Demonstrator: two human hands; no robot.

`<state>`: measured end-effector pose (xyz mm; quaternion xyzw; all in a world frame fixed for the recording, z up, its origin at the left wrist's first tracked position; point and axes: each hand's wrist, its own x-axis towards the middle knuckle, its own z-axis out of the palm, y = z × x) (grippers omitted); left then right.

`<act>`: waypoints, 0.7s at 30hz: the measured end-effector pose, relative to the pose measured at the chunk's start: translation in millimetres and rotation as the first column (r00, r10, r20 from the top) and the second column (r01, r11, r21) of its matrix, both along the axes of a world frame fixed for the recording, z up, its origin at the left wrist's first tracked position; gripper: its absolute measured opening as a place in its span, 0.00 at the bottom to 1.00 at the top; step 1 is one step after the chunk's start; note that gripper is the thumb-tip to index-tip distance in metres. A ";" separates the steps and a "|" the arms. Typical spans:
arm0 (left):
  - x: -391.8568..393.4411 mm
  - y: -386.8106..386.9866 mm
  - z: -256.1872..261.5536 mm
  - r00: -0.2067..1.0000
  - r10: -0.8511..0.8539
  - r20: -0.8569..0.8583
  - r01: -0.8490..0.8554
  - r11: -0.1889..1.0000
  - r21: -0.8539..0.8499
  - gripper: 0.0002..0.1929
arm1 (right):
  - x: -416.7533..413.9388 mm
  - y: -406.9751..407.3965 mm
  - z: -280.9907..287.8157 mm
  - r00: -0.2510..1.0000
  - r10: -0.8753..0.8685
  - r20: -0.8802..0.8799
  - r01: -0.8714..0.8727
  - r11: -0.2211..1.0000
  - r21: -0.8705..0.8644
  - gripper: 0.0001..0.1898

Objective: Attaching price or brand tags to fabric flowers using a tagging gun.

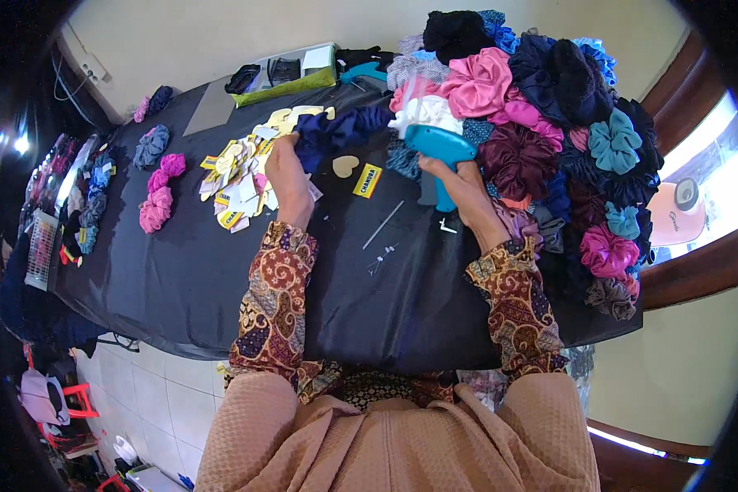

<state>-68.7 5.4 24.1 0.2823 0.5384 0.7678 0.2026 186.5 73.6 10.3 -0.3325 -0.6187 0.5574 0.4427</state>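
Observation:
My right hand (pixel 467 187) grips a turquoise tagging gun (pixel 440 144), its blurred tip pointing away over the scrunchies. My left hand (pixel 288 175) is at the right edge of a heap of paper tags (pixel 237 178), its fingertips hidden beyond the knuckles. Right beside those fingers lies a navy satin scrunchie (pixel 344 132); I cannot tell whether they pinch it or a tag. Between my hands are a cream heart-shaped card (pixel 346 166) and a yellow-and-white printed tag (pixel 368 181). Nearer me rest a thin clear plastic strip (pixel 383 225) and loose plastic fasteners (pixel 381 258).
A big mound of scrunchies (pixel 516 147) covers the table's right side. Behind stand a green-edged box (pixel 283 74) and another turquoise tagging gun (pixel 364 72). Pink scrunchies (pixel 157 206) and a grey-blue one (pixel 152 146) lie leftward on black table cloth (pixel 178 283).

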 end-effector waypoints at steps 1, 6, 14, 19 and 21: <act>0.4 -0.4 2.7 0.989 -0.029 0.142 0.026 0.999 0.022 0.15 | -0.7 3.9 -1.3 1.000 -0.001 0.002 0.001 1.000 -0.002 0.19; 5.3 -7.3 13.2 0.962 -0.125 0.243 0.111 0.991 0.068 0.14 | -5.6 9.0 -3.7 0.992 -0.124 0.001 0.124 0.992 0.013 0.26; 33.8 -14.2 7.2 0.473 -0.702 -0.532 0.561 0.706 -0.433 0.18 | 0.3 18.0 -10.0 0.997 -0.073 0.024 0.071 0.996 0.052 0.25; 31.8 -23.8 -18.7 -0.104 -0.556 -0.825 -0.179 0.826 -0.534 0.25 | -1.2 13.5 -9.4 0.994 -0.095 -0.050 0.093 0.995 -0.047 0.25; 17.1 -20.5 -22.5 -0.044 -0.637 -0.770 -0.230 0.756 -0.613 0.27 | -0.8 12.4 -8.9 0.994 -0.096 -0.046 0.094 0.995 -0.033 0.25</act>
